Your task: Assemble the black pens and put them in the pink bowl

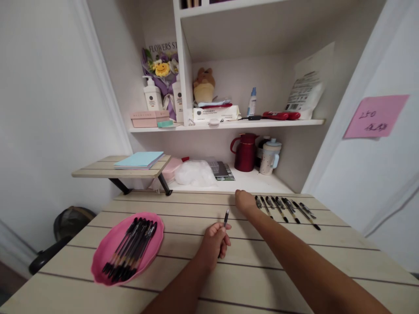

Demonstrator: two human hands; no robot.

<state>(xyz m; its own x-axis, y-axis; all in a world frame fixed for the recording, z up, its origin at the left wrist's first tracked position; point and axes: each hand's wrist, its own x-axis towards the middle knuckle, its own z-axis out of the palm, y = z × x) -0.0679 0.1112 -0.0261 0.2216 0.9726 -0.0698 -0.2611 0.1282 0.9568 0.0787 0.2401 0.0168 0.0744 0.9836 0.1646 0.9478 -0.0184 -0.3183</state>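
Note:
My left hand (pixel 216 239) is closed around a black pen (pixel 226 218) above the middle of the desk, with the pen's narrow end pointing up and away from me. Farther off, near the desk's back edge, my right hand (pixel 245 202) is curled shut; whatever its fingers hold is hidden. Just right of that hand lies a row of several black pens (pixel 290 210) with small separate black pieces, which look like caps, at their far ends. On the left, a pink scalloped tray (pixel 157 237) holds a bundle of several black pens (pixel 132 248).
A small raised wooden shelf (pixel 98 168) with blue paper (pixel 140 159) stands at the back left. Behind the desk are a white plastic bag (pixel 195 173), a dark red jug (pixel 245 152) and a pale cup (pixel 270 157). A pink note (pixel 376 117) hangs at right.

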